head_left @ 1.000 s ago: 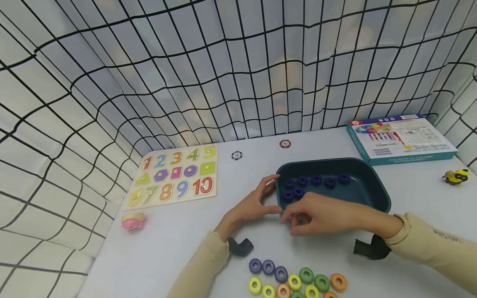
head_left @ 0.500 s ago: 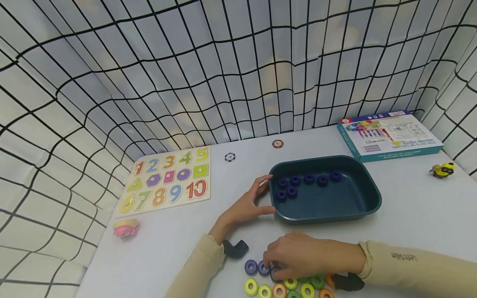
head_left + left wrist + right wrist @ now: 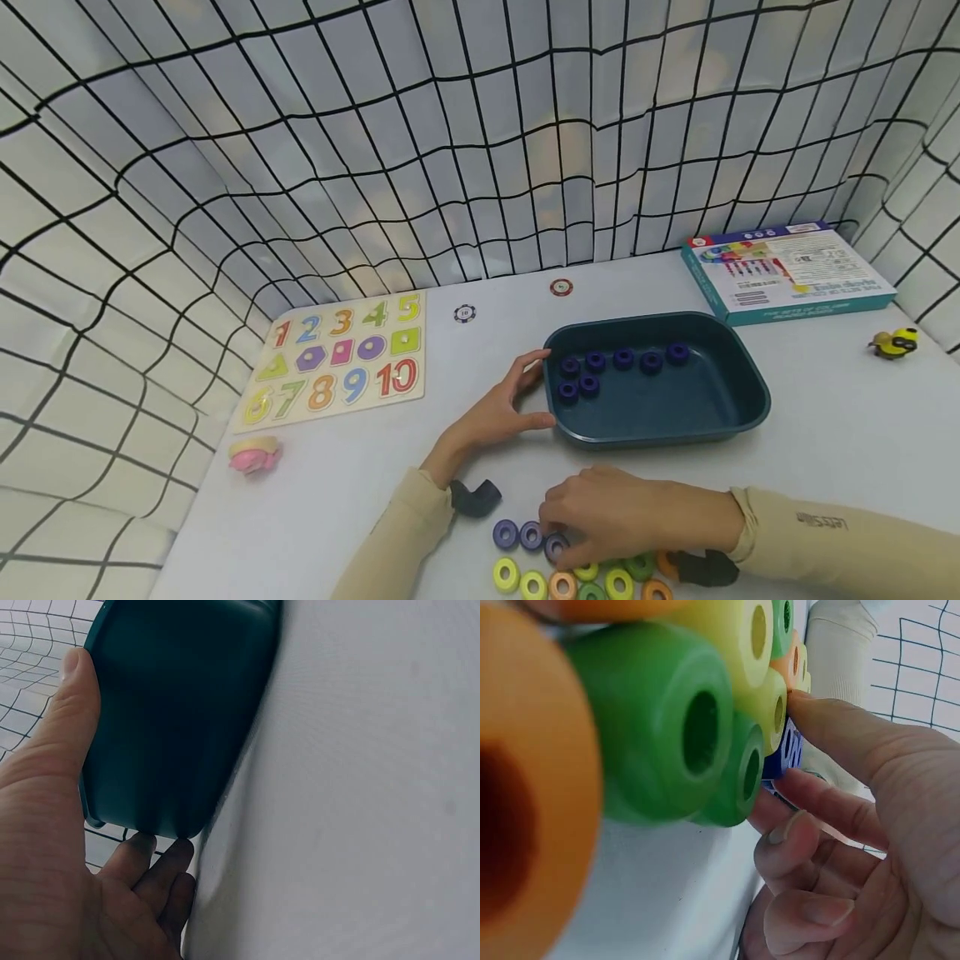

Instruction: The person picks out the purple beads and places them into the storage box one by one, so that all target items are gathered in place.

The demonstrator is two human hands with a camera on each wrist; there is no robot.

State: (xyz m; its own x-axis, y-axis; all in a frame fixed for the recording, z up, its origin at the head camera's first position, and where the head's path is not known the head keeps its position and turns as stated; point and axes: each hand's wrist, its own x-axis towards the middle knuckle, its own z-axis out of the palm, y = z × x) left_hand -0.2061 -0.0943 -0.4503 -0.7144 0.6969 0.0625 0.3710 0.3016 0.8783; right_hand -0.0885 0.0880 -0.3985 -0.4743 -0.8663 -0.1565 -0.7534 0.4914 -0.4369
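My left hand rests against the left end of a dark teal tray, thumb and fingers spread along its side. In the left wrist view the thumb lies along the tray wall and the fingertips touch its end. Several dark purple rings sit inside the tray, toward its left and back. In front of the tray, my right hand pinches a purple ring between thumb and index finger. Two more purple rings lie just left of it. The right wrist view shows the other fingers loosely curled.
Yellow rings, green rings and orange rings lie close by in front. A number puzzle board, pink toy, two chips, a box and a bee toy surround the tray. Black netting hangs behind.
My right hand has moved from the tray's front edge down to the purple rings and now pinches one. The left hand has stayed at the tray; the head view has shifted slightly.
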